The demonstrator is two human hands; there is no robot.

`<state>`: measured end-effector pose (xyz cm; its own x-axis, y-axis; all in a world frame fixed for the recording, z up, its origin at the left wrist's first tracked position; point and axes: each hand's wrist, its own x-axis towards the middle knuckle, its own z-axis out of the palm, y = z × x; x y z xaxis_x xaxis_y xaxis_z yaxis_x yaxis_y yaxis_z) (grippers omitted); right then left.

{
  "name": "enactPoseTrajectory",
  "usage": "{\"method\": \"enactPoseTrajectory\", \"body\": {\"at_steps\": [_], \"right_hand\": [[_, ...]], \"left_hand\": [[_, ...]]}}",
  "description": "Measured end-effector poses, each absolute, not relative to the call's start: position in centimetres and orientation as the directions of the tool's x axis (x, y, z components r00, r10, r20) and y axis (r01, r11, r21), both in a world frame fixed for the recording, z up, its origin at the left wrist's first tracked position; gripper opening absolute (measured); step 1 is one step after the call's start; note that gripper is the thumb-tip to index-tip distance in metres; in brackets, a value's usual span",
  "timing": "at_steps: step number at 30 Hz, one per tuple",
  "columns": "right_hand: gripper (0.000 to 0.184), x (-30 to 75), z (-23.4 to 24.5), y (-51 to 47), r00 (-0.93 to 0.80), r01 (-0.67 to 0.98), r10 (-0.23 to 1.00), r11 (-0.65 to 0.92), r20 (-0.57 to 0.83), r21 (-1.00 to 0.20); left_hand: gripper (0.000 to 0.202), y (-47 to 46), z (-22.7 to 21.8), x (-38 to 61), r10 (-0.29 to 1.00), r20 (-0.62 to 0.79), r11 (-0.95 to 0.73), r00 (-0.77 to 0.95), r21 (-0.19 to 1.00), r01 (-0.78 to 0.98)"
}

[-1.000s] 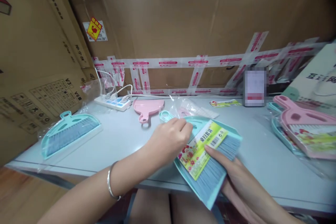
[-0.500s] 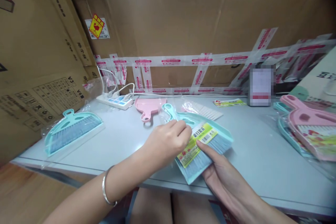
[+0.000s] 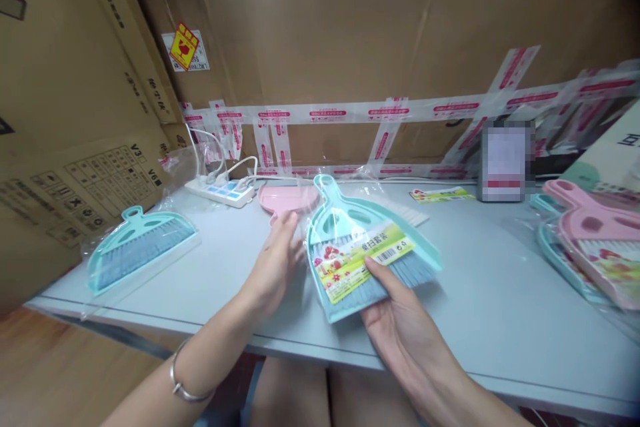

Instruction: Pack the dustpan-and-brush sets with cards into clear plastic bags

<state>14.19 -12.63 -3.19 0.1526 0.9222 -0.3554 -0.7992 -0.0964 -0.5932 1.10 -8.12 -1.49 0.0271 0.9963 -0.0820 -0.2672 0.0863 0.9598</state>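
My right hand [image 3: 400,320] grips the bottom edge of a teal dustpan-and-brush set [image 3: 360,240] with a yellow-green label, wrapped in clear plastic, thumb on the label. It is tilted up above the grey table [image 3: 490,293]. My left hand [image 3: 275,260], fingers stretched out, touches the set's left edge and holds nothing. A silver bracelet sits on that wrist.
A bagged teal brush set [image 3: 137,247] lies at the left. A pink dustpan [image 3: 287,199] and a white power strip [image 3: 220,192] sit behind. Pink and teal sets [image 3: 590,240] are stacked at the right. A loose label [image 3: 440,195] lies near the cardboard walls [image 3: 350,33].
My left hand let go of the set's top and opened beside it. My right hand tilted the set upright, so its handle now points up and away.
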Motion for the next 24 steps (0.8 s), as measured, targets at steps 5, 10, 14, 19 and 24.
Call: {"method": "enactPoseTrajectory", "body": {"at_steps": [5,10,14,19,24], "right_hand": [[0.068,13.3,-3.7,-12.3,0.157,-0.824,0.928,-0.065,-0.337,-0.563],[0.065,13.4,-3.5,-12.0,0.248,-0.825,0.909,0.017,-0.335,-0.565],[0.063,13.2,-3.8,-11.9,0.243,-0.813,0.918,0.017,-0.313,-0.582],[0.060,13.5,-3.8,-12.0,0.139,-0.806,0.950,-0.055,-0.279,-0.590],[0.035,16.3,-2.4,-12.9,-0.121,-0.718,0.939,-0.306,-0.321,-0.625]], "left_hand": [[0.034,-9.1,-2.0,2.4,0.949,-0.254,0.309,0.186,0.869,-0.387],[0.038,-10.9,-3.0,2.1,0.933,-0.247,0.338,0.263,0.854,-0.395],[0.042,-11.7,-3.5,1.8,0.909,-0.209,0.338,0.360,0.876,-0.344],[0.043,-11.8,-3.7,1.9,0.898,-0.231,0.353,0.375,0.886,-0.299],[0.031,-11.4,-3.2,1.3,0.874,-0.372,0.467,0.313,0.822,-0.327]]}}
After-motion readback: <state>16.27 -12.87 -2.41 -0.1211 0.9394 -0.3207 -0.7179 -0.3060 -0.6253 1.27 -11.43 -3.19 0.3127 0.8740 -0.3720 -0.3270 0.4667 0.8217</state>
